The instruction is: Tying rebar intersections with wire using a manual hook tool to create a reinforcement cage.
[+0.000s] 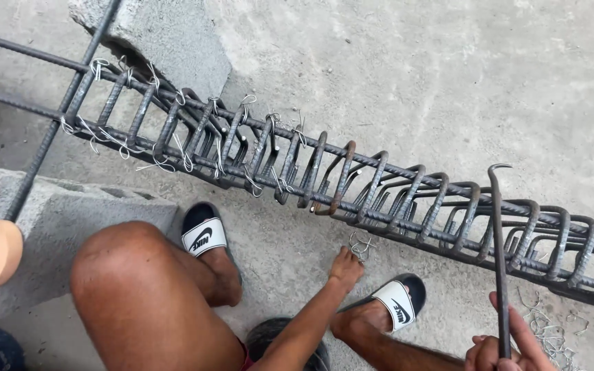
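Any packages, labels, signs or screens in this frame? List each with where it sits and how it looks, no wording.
No packages, signs or screens.
Slide sandal on one foot, just below the rebar cage: dark sole, white strap bearing a dark printed logo.
Slide sandal on the other foot, between left hand and right hand: same white strap with a dark logo.

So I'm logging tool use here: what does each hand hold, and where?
The right hand grips the hooked rod at its lower end. The left hand pinches bent wire ties off the floor.
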